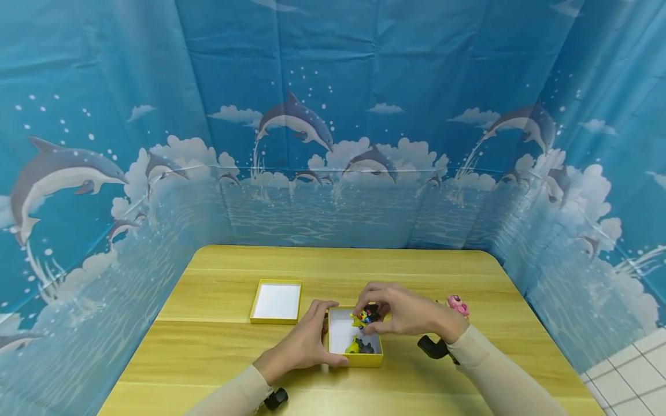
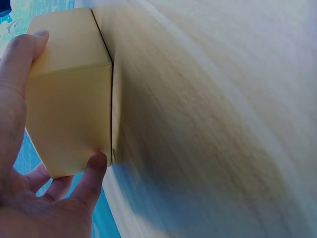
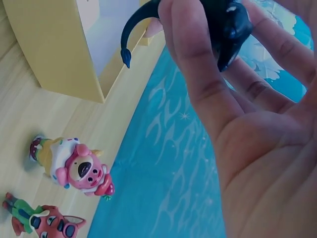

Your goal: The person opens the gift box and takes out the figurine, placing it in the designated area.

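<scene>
A yellow box (image 1: 364, 361) with a white inside stands on the table. My left hand (image 1: 307, 341) grips its left side, with the thumb at the front wall and fingers at the back; in the left wrist view the fingers (image 2: 91, 178) press the box's side (image 2: 69, 114). Over the box's back right part, my right hand (image 1: 403, 309) pinches a dark toy figurine (image 1: 372, 312), whose thin curved tail (image 3: 133, 29) hangs out in the right wrist view. Yellow and red parts show beside it; whether they belong to it, I cannot tell. Inside the box lie a yellow figurine (image 1: 353, 346) and a grey figurine (image 1: 366, 348).
A yellow-rimmed lid (image 1: 277, 300), white inside, lies left of the box. Right of the box are a pink bear figurine (image 3: 81, 171) and a reddish-brown figurine in green (image 3: 49, 223). A dolphin-print curtain (image 1: 333, 214) surrounds the wooden table (image 1: 208, 346).
</scene>
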Tool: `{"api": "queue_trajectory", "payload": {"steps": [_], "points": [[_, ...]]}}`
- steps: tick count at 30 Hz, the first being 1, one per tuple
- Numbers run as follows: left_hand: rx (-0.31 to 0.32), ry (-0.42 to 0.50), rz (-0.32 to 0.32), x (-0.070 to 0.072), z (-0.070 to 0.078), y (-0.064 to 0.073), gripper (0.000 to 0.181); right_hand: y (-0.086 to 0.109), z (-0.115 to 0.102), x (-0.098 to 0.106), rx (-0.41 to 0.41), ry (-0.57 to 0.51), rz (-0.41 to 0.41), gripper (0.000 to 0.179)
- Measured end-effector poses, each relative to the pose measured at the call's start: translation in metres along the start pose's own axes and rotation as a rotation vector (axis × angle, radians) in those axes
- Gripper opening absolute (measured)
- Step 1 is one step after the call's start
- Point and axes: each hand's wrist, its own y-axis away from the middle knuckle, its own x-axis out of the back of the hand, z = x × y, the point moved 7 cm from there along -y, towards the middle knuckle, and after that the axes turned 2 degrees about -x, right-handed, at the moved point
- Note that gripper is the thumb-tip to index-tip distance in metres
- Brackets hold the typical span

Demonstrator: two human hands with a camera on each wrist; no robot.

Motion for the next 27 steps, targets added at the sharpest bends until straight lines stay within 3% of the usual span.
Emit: {"api": "queue_trajectory", "payload": {"steps": [6, 18, 23, 27], "points": [[-0.009, -0.006, 0.001, 0.000, 0.001, 0.000, 0.126, 0.005, 0.001, 0.005, 0.014, 0.061, 0.044, 0.019], [0.008, -0.011, -0.010, -0.001, 0.002, 0.002, 0.126, 0.017, 0.001, 0.010, 0.032, 0.077, 0.077, 0.011], [0.006, -0.006, -0.004, -0.001, 0.001, 0.001, 0.127, 0.022, 0.004, 0.012, 0.021, 0.103, 0.088, 0.013], [0.012, -0.008, -0.003, -0.001, 0.001, 0.000, 0.128, 0.027, 0.006, 0.015, -0.009, 0.130, 0.092, 0.025]]}}
